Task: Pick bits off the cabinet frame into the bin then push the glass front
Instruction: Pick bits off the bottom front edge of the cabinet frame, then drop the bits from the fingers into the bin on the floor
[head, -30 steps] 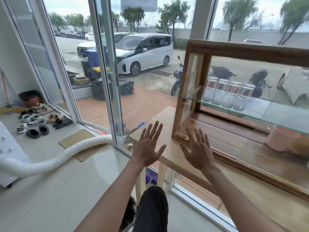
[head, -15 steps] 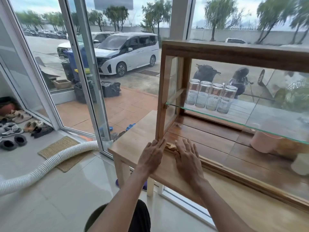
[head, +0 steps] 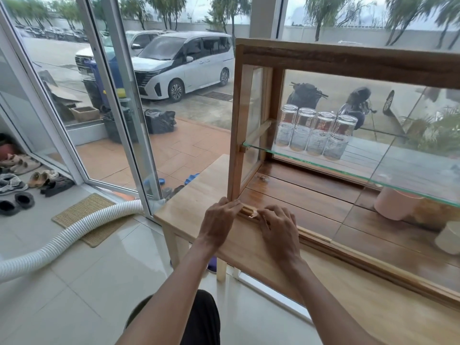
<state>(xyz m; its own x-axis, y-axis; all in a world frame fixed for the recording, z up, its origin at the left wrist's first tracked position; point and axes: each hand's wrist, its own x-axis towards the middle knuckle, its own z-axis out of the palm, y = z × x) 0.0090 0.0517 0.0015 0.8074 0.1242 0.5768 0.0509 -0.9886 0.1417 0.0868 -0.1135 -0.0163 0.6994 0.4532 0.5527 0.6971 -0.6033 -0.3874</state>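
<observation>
A wooden cabinet frame (head: 235,125) with a glass shelf (head: 373,170) stands on a light wooden table (head: 199,195). Both hands rest at the bottom left corner of the frame's lower rail (head: 318,239). My left hand (head: 219,222) touches the corner post's foot with curled fingers. My right hand (head: 278,230) lies on the rail, its fingertips at a small pale bit (head: 254,214) in the rail's groove. Whether either hand pinches anything is hidden by the fingers. A dark round rim (head: 139,307), perhaps the bin, shows behind my arm near my knee. The glass front on the right reflects the room.
Several upside-down glass jars (head: 313,131) stand on the shelf. A pink pot (head: 393,204) and a white cup (head: 449,237) sit on the cabinet floor, with a small dark bit (head: 263,178) near the back. A white hose (head: 62,242), a mat (head: 92,215) and shoes (head: 15,185) lie on the tiled floor.
Both hands dropped from spread in the air onto the frame's bottom left corner, and their fingers have curled in. The view has moved closer to the cabinet.
</observation>
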